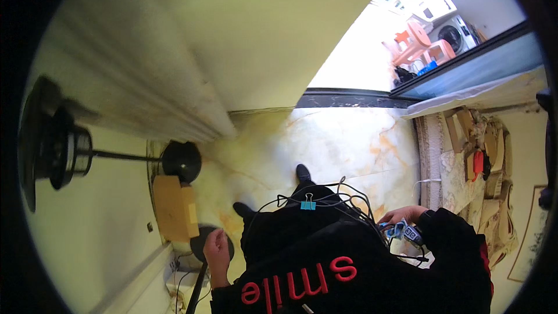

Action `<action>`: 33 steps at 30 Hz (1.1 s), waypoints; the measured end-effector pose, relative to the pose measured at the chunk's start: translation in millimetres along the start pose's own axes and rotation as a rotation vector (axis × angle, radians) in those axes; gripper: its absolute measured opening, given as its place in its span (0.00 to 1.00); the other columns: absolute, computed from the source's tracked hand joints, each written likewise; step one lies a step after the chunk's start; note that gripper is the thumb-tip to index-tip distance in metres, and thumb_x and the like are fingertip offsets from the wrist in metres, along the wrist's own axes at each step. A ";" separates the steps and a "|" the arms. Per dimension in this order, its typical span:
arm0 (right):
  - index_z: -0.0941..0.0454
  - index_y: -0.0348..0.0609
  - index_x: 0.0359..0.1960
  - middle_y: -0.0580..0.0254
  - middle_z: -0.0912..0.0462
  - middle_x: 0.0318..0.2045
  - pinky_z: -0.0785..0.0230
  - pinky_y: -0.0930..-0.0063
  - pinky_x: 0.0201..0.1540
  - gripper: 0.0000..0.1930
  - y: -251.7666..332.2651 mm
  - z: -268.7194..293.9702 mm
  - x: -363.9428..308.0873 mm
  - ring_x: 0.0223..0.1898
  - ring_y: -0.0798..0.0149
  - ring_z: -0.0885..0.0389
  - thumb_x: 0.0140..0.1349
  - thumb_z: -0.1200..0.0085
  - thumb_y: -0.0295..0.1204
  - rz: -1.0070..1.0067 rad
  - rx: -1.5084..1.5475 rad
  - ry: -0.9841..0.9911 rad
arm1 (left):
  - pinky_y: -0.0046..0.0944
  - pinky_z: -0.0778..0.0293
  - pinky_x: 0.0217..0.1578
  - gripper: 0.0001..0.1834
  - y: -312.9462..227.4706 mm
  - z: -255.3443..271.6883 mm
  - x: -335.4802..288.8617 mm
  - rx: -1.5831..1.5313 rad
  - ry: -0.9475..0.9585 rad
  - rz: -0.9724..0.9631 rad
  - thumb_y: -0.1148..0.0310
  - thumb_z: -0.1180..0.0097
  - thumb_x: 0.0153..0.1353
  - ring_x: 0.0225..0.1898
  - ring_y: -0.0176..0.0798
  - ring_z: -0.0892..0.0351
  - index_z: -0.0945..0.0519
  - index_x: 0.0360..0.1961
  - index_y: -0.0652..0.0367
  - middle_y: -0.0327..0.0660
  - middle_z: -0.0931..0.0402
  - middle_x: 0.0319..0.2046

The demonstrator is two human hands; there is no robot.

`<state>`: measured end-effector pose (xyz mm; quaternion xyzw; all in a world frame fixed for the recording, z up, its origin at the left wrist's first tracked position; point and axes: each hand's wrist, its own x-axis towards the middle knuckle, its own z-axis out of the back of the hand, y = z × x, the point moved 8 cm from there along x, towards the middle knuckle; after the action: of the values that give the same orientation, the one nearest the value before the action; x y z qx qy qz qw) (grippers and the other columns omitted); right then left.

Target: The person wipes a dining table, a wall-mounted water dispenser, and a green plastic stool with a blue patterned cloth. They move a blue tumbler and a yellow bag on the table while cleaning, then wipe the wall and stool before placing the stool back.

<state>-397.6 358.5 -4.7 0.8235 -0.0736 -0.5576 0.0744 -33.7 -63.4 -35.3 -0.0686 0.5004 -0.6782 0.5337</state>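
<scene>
My left hand [216,251] hangs low at my left side with its fingers curled in, and nothing shows in it. It is in front of a round black disc base [200,243] with a black pole. My right hand [405,214] is at my right hip, its fingers bent beside a looped black cable [363,212]. Just below it are a blue-and-white patterned bundle [395,230] and a small grey device with a display [413,234]. What the fingers grip is hidden. A turquoise binder clip [308,202] pinches the cable at my waist.
At left, a black stand [181,161] and a cardboard box [172,208] stand by the wall. A cluttered sofa [465,163] lines the right side. Beyond the dark doorway sill [354,99] are pink plastic stools [414,43] and a washing machine [453,35]. Marble-patterned floor [349,139] lies ahead.
</scene>
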 end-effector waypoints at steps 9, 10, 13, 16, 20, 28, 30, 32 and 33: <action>0.22 0.36 0.47 0.68 0.19 0.36 0.32 0.79 0.38 0.20 -79.7 115.4 -76.2 0.35 0.75 0.27 0.62 0.44 0.40 0.177 0.221 -0.056 | 0.33 0.25 0.39 0.10 -161.2 -204.2 54.7 -0.015 0.191 -0.197 0.73 0.45 0.60 0.34 0.35 0.20 0.22 0.41 0.65 0.45 0.20 0.35; 0.22 0.36 0.47 0.68 0.19 0.35 0.32 0.79 0.38 0.20 -88.3 122.8 -80.6 0.35 0.75 0.27 0.63 0.44 0.41 0.179 0.312 -0.030 | 0.34 0.26 0.37 0.09 -179.8 -219.2 62.1 -0.003 0.210 -0.230 0.74 0.46 0.59 0.33 0.36 0.21 0.22 0.41 0.65 0.45 0.21 0.34; 0.22 0.37 0.45 0.70 0.20 0.33 0.32 0.79 0.36 0.18 -100.0 132.6 -94.3 0.33 0.76 0.27 0.63 0.44 0.41 0.276 0.462 -0.018 | 0.35 0.26 0.36 0.09 -226.5 -233.0 76.9 0.155 0.204 -0.350 0.74 0.46 0.59 0.33 0.37 0.21 0.22 0.40 0.65 0.45 0.21 0.33; 0.21 0.39 0.39 0.72 0.21 0.29 0.33 0.80 0.34 0.16 -112.1 148.0 -91.4 0.30 0.77 0.28 0.63 0.45 0.41 0.224 0.438 -0.004 | 0.35 0.26 0.35 0.09 -250.7 -249.3 97.3 0.180 0.226 -0.358 0.74 0.46 0.58 0.32 0.37 0.22 0.22 0.40 0.64 0.45 0.22 0.33; 0.21 0.40 0.34 0.74 0.23 0.26 0.35 0.80 0.32 0.14 -110.7 166.2 -103.8 0.28 0.78 0.30 0.63 0.44 0.40 0.236 0.525 -0.020 | 0.35 0.26 0.36 0.09 -279.1 -285.0 132.6 0.193 0.303 -0.344 0.74 0.46 0.58 0.33 0.38 0.21 0.22 0.39 0.65 0.46 0.22 0.33; 0.20 0.38 0.37 0.73 0.22 0.28 0.34 0.80 0.34 0.13 -89.7 245.1 -139.7 0.30 0.78 0.28 0.62 0.44 0.37 0.268 0.749 -0.059 | 0.36 0.25 0.37 0.09 -391.0 -372.2 217.2 0.198 0.455 -0.438 0.74 0.45 0.58 0.34 0.40 0.20 0.22 0.40 0.66 0.48 0.21 0.33; 0.20 0.38 0.40 0.70 0.20 0.29 0.32 0.80 0.35 0.15 -86.2 275.6 -152.6 0.32 0.76 0.26 0.62 0.43 0.38 0.245 0.750 -0.102 | 0.36 0.25 0.38 0.09 -427.2 -395.5 243.9 0.197 0.491 -0.455 0.74 0.45 0.58 0.34 0.41 0.19 0.22 0.40 0.66 0.48 0.21 0.33; 0.20 0.38 0.40 0.70 0.20 0.30 0.32 0.80 0.36 0.16 -74.8 301.2 -164.7 0.32 0.76 0.25 0.61 0.43 0.40 0.296 0.729 -0.116 | 0.36 0.25 0.38 0.09 -461.6 -415.8 267.8 0.202 0.520 -0.492 0.74 0.45 0.58 0.34 0.41 0.19 0.22 0.40 0.65 0.48 0.21 0.33; 0.20 0.38 0.40 0.70 0.20 0.30 0.32 0.80 0.37 0.17 -70.2 312.2 -170.4 0.33 0.76 0.25 0.61 0.42 0.40 0.301 0.703 -0.121 | 0.36 0.25 0.38 0.09 -477.0 -425.4 278.9 0.205 0.531 -0.520 0.74 0.45 0.58 0.34 0.41 0.19 0.22 0.40 0.65 0.48 0.21 0.33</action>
<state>-747.6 449.3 20.9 0.7443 -0.3847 -0.5287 -0.1358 -730.4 -60.5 -8.0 0.0384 0.5169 -0.8315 0.1997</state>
